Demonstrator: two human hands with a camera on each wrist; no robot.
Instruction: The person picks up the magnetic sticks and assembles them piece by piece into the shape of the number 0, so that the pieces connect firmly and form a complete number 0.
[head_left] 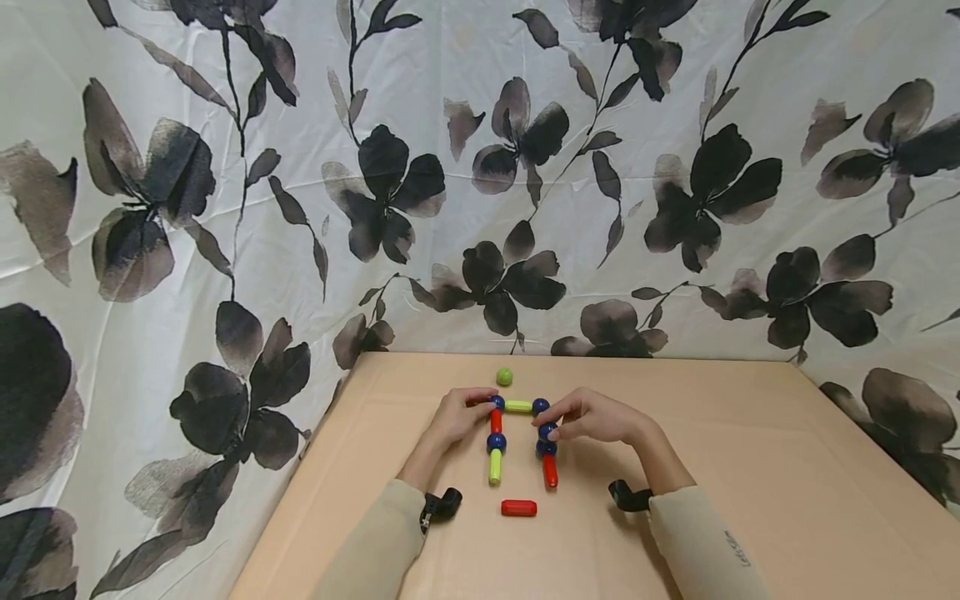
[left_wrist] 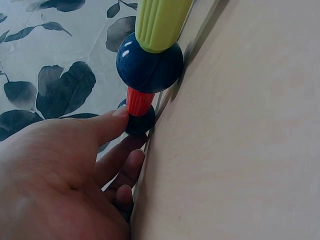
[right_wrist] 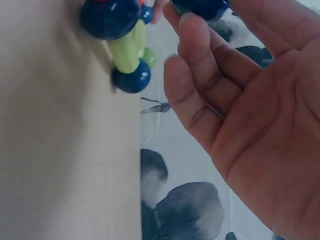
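Blue balls and ridged rods are joined into a three-sided frame on the table. My left hand [head_left: 459, 417] pinches the far left blue ball [head_left: 497, 403], where a red rod [left_wrist: 139, 101] and a yellow-green rod [head_left: 517, 407] meet. Down the left side come another blue ball [left_wrist: 150, 65] and a yellow-green rod [head_left: 495, 468]. In my right hand [head_left: 596, 417] a separate blue ball [right_wrist: 202, 6] is held in the fingertips, above the right side. That side has a corner blue ball [right_wrist: 131, 76], a yellow-green rod [right_wrist: 123, 52], a blue ball [right_wrist: 110, 19] and a red rod [head_left: 551, 472].
A loose green ball [head_left: 505, 377] lies beyond the frame near the table's far edge. One loose red rod [head_left: 519, 507] lies on the near side, between the forearms. The tan table [head_left: 750, 450] meets a white floral cloth [head_left: 585, 217] behind and at the sides.
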